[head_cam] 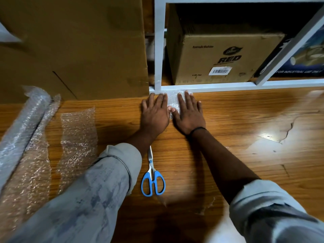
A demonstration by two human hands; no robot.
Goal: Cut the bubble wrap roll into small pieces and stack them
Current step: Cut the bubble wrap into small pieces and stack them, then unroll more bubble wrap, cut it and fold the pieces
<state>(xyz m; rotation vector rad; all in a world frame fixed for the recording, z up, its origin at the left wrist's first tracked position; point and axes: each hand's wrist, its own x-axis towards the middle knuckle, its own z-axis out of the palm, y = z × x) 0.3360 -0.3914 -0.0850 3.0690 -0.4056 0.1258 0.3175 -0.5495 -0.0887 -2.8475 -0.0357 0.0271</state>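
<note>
Left hand [155, 114] and right hand [188, 114] lie flat, fingers spread, gripping nothing, pressing the cut pieces stack [171, 100] at the floor's [228, 120] far edge against the white shelf frame [210, 88]. Bubble wrap roll [22, 118] lies far left; scissors [152, 176] lie idle. Press evenly, edges aligned.

Both hands, left [155, 114] and right [188, 114], lie flat side by side on cut pieces [171, 100] against the shelf frame [210, 87]. Scissors [152, 176] lie between the forearms; bubble wrap roll [22, 120] far left.
</note>
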